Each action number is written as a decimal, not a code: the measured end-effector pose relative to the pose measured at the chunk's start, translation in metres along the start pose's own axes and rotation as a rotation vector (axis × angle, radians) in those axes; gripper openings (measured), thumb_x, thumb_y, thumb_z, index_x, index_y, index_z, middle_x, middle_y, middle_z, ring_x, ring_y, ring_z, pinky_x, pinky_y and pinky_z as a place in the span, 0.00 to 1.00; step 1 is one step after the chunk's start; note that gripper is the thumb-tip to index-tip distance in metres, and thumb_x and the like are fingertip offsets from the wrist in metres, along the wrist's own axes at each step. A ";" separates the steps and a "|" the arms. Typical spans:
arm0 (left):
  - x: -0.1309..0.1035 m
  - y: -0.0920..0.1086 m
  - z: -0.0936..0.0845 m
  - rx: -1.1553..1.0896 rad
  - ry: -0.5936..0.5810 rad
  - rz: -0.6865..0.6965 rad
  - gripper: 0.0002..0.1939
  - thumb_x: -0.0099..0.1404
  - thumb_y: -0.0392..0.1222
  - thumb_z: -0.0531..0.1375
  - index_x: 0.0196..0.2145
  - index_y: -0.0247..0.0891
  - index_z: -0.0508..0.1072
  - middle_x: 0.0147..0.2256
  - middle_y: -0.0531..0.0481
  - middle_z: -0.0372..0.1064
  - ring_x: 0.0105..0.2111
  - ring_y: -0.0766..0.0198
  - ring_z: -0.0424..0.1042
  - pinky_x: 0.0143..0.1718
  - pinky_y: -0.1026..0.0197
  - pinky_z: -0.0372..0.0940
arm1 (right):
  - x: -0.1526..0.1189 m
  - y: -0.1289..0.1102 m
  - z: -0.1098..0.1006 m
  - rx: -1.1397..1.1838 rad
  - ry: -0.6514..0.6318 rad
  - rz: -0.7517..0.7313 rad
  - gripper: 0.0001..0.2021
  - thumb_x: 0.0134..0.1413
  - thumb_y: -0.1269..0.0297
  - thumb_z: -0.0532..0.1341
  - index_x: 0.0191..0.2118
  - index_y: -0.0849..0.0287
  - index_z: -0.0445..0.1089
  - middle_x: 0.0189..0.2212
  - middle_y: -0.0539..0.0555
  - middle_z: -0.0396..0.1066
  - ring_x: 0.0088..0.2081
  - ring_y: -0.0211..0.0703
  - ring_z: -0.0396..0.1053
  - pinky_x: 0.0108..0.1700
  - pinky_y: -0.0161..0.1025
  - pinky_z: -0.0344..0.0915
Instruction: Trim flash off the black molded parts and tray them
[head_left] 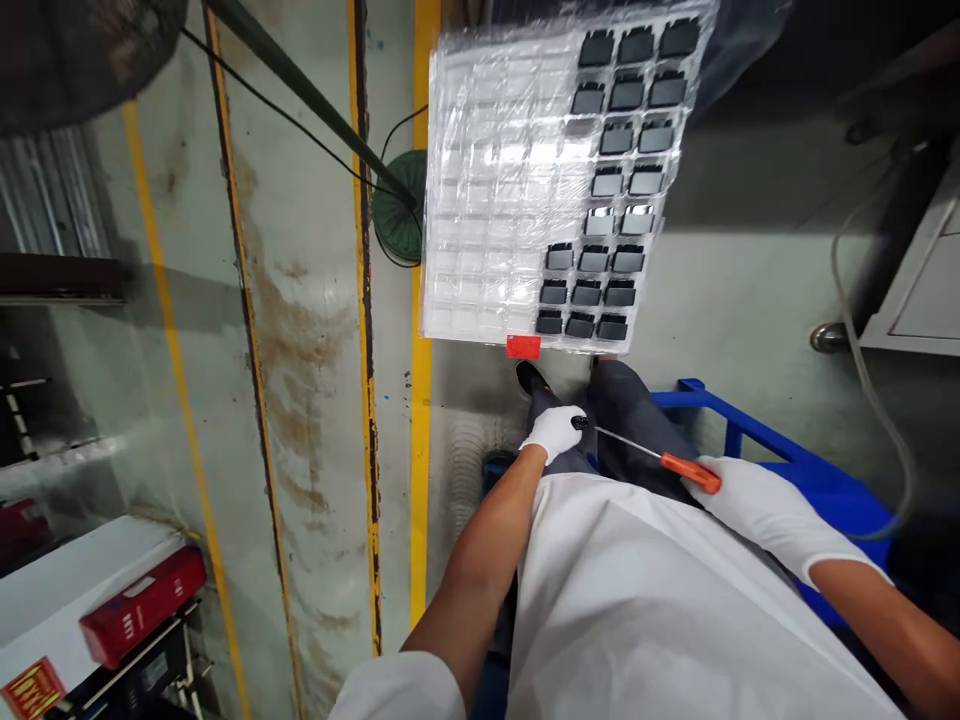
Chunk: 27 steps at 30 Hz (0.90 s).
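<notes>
In a white glove, my left hand [555,433] is closed around a small black part [579,423] above my lap; most of that part is hidden. My right hand [754,500], gloved too, grips the orange handle of a screwdriver [686,470]. The thin metal shaft points left, its tip near the black part; whether they touch I cannot tell. Beyond my knees lies a clear plastic tray [502,200] with rows of pockets. Dark grey rectangular parts [626,92] fill several pockets on its right side, and a red label [523,347] sits on the near edge.
A green pole rises from a round base [400,210] left of the tray, with a black cable by it. Blue tubular frame [705,400] stands at my right. A pale hose [862,350] hangs beside a white cabinet [919,270]. Red box [142,605] at lower left.
</notes>
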<state>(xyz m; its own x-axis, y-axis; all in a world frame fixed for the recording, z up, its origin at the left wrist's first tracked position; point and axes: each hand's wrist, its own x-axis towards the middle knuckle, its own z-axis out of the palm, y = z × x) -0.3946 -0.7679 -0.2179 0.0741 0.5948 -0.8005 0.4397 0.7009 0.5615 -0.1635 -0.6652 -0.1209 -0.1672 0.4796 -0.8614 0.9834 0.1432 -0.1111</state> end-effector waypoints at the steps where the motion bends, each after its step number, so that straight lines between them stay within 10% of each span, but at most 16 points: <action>1: -0.001 0.007 -0.001 -0.007 -0.001 -0.005 0.18 0.57 0.31 0.59 0.43 0.43 0.79 0.46 0.47 0.78 0.49 0.54 0.74 0.53 0.59 0.65 | 0.001 0.001 -0.007 -0.016 -0.053 0.017 0.06 0.46 0.65 0.66 0.21 0.56 0.75 0.19 0.56 0.73 0.19 0.43 0.64 0.26 0.39 0.55; 10: -0.038 0.114 -0.030 -0.367 0.068 0.040 0.13 0.53 0.30 0.62 0.38 0.35 0.77 0.39 0.45 0.77 0.38 0.60 0.74 0.46 0.58 0.68 | 0.001 0.082 -0.100 0.084 -0.123 0.038 0.05 0.48 0.62 0.64 0.28 0.57 0.76 0.30 0.61 0.78 0.32 0.54 0.74 0.35 0.42 0.63; 19: -0.043 0.362 -0.011 -1.088 -0.030 0.216 0.17 0.51 0.39 0.65 0.40 0.32 0.72 0.35 0.42 0.76 0.20 0.69 0.69 0.16 0.68 0.54 | 0.034 0.232 -0.147 0.766 0.167 0.182 0.24 0.46 0.55 0.64 0.47 0.64 0.77 0.41 0.61 0.80 0.46 0.55 0.76 0.45 0.40 0.69; 27: -0.042 0.560 0.004 -1.207 -0.314 0.286 0.17 0.47 0.34 0.62 0.38 0.29 0.74 0.30 0.40 0.76 0.17 0.69 0.67 0.16 0.67 0.49 | 0.045 0.333 -0.215 0.924 0.175 0.187 0.12 0.35 0.61 0.66 0.29 0.60 0.79 0.24 0.56 0.78 0.33 0.53 0.76 0.34 0.40 0.66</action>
<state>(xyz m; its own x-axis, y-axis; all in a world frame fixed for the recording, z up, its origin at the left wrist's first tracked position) -0.1481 -0.4021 0.1290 0.3107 0.7802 -0.5430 -0.7020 0.5734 0.4223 0.1412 -0.4093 -0.0901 0.0631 0.5587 -0.8269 0.6497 -0.6520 -0.3909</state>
